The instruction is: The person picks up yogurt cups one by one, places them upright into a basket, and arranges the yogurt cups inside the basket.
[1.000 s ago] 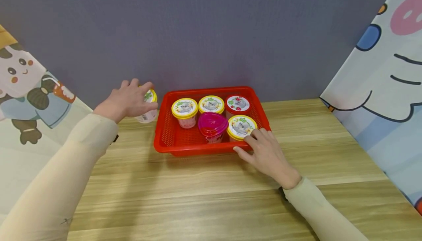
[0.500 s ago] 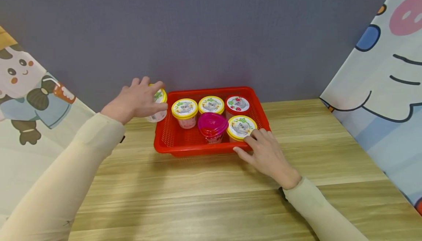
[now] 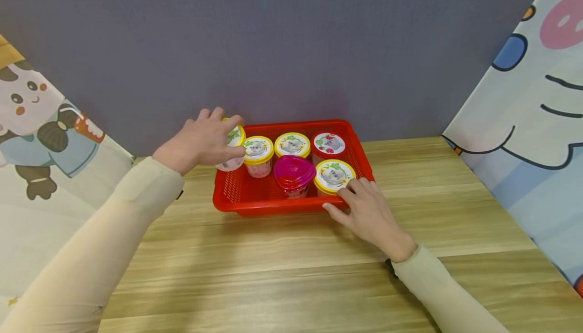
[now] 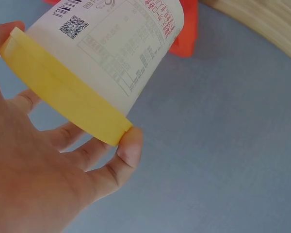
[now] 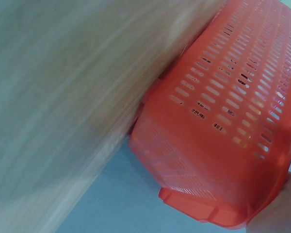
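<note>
My left hand [image 3: 200, 143] grips a white tub [image 4: 111, 48] by its yellow lid, fingers and thumb around the rim. In the head view the tub is over the back left corner of a red plastic basket [image 3: 268, 205]; whether it touches the basket cannot be told. My right hand [image 3: 371, 214] holds the basket's front right corner, fingers over the rim beside a yellow-lidded tub [image 3: 334, 175] and thumb at the front. Inside the basket stand two more yellow-lidded tubs [image 3: 258, 150], a red-lidded tub [image 3: 329, 143] and a magenta heart-shaped container [image 3: 294, 172] above a tub.
The basket stands on a wood-grain table [image 3: 273, 272], close to a grey back panel [image 3: 291, 44]. Cartoon-printed panels flank the table, with a bear figure [image 3: 45, 120] on the left and a pink-snouted animal [image 3: 537, 85] on the right.
My left hand has moved right with the yellow-lidded tub, from beside the basket to over its back left corner. My right hand and the basket have stayed in place.
</note>
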`<move>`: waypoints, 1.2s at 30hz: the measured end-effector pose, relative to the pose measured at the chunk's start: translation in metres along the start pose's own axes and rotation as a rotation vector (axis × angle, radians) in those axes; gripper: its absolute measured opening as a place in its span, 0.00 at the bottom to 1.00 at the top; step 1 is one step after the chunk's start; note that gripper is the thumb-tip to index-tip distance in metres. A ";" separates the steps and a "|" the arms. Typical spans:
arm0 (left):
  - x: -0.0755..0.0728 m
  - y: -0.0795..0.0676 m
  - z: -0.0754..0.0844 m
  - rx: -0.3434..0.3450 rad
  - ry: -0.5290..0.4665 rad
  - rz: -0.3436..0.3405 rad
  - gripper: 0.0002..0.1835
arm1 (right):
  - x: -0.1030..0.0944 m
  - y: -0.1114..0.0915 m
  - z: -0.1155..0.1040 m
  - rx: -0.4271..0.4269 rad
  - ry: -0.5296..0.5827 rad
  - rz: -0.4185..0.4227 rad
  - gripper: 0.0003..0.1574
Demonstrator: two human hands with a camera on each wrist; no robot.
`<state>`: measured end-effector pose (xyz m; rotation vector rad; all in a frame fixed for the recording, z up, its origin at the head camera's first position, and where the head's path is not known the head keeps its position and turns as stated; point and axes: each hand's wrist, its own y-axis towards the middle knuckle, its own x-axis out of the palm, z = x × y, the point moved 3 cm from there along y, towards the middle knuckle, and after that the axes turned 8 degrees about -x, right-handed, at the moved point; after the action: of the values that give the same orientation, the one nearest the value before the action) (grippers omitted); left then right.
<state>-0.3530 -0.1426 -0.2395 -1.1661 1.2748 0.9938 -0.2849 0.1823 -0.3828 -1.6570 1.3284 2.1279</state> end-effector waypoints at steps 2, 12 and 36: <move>0.001 0.001 0.004 0.008 0.004 -0.002 0.37 | 0.000 0.000 0.000 0.001 0.000 0.001 0.28; 0.010 0.002 0.018 0.039 0.015 -0.006 0.38 | 0.000 0.000 0.000 0.007 0.004 -0.005 0.27; 0.040 0.001 0.039 0.126 -0.005 -0.010 0.36 | -0.001 0.001 0.000 -0.001 0.004 -0.001 0.26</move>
<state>-0.3443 -0.1074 -0.2818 -1.0710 1.3075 0.8951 -0.2848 0.1820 -0.3819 -1.6627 1.3283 2.1261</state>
